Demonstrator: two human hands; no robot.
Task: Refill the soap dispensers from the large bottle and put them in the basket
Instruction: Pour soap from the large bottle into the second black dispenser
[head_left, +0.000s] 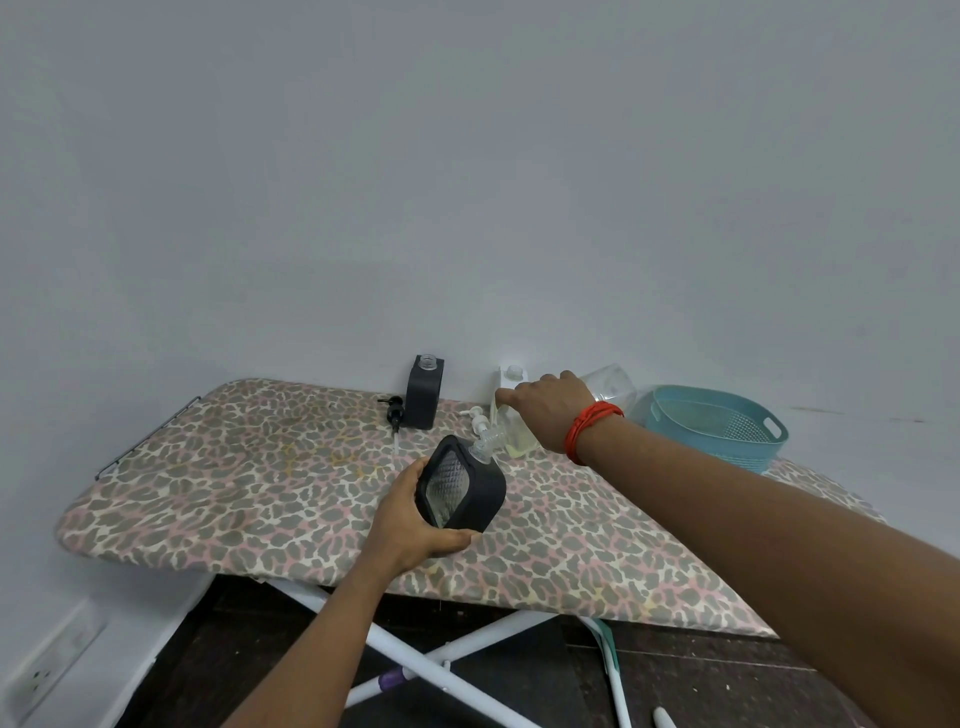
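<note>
At the ironing board (234, 467), three dispensers total. Your left hand (410, 514) curls round a tilted black dispenser (467, 493), and your right hand (545, 410) grips the one big bottle (610, 387), tipped to its neck. The upright black one (423, 400) and white one (511, 379) stand behind, with one basket (701, 452) on the right.

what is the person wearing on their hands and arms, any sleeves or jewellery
No gloves and no sleeves in view. The right hand has a red thread band wound several times round its wrist. The left hand and its wrist carry nothing.
</note>
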